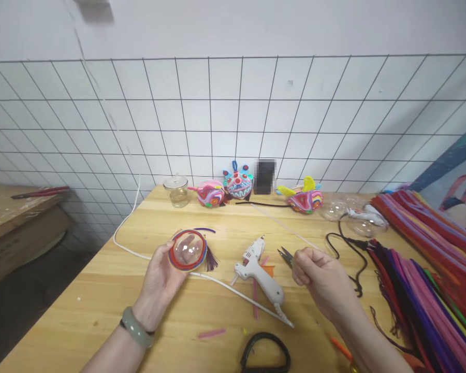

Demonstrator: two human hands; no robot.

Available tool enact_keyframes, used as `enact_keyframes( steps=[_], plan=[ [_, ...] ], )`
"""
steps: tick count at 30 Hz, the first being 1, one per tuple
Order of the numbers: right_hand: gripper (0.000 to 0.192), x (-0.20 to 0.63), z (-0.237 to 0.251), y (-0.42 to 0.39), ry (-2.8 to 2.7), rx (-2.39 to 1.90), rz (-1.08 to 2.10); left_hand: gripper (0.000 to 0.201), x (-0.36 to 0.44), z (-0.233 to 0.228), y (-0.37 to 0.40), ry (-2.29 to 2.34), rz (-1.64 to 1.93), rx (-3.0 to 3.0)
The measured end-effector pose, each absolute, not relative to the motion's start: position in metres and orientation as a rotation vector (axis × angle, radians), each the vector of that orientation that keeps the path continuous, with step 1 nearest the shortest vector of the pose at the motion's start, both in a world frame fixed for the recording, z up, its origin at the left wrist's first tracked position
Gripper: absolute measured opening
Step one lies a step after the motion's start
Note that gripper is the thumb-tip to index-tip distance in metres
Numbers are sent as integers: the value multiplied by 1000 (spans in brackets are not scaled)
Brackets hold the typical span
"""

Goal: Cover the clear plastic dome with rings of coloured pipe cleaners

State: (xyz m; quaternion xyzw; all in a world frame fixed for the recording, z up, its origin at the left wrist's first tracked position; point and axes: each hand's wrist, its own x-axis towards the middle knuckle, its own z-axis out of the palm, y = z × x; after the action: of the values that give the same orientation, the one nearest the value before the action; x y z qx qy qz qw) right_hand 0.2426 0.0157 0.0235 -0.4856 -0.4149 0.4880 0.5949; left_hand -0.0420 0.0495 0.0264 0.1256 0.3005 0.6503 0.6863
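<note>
Fingers of the left hand (161, 277) are curled up around the rim of a clear plastic dome (188, 249) ringed with red, blue and yellow pipe cleaner, holding it tilted toward the camera just above the wooden table (101, 290); a dark purple tassel (210, 262) hangs from its right edge. Right hand (319, 277) is drawn into a loose fist, thumb against forefinger, possibly pinching something thin; cannot tell what, if anything, is in it. Small scissors (285, 255) lie just beside that fist, tips pointing left. White glue gun (256, 272) rests on the table between the two hands, nozzle up and back, its white cord (140, 254) running under the dome and off the left edge. Risks, as judged: the dome is gripped only at the rim, so a slack grip could let it roll out and the wound rings slip off. If the gun is hot, a wrist crossing between the hands could brush the nozzle, or snag the cord and drag the gun. Scissor tips sit close to the right knuckles. Loose pink pieces (212, 333) and the stacked pipe cleaners (431, 290) at right could catch on a sleeve or stick to stray glue.
</note>
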Motion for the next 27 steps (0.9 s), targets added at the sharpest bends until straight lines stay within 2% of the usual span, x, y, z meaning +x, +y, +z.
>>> enact_keyframes(
  steps=[10, 14, 20, 25, 27],
  plan=[
    [51, 250, 32, 21, -990, -1147, 1074, 26, -42, 28, 51, 687, 1459, 285],
    [36, 253, 32, 23, -969, -1202, 988, 25, -42, 26, 52, 689, 1494, 261],
    [35, 255, 36, 22, -990, -1279, 926, 25, -44, 25, 53, 711, 1489, 252],
    [55, 258, 42, 23, -996, -1221, 882, 32, -43, 30, 52, 733, 1487, 247],
    [56, 259, 44, 23, -1016, -1217, 870, 35, -41, 33, 51, 746, 1475, 231]
  ],
)
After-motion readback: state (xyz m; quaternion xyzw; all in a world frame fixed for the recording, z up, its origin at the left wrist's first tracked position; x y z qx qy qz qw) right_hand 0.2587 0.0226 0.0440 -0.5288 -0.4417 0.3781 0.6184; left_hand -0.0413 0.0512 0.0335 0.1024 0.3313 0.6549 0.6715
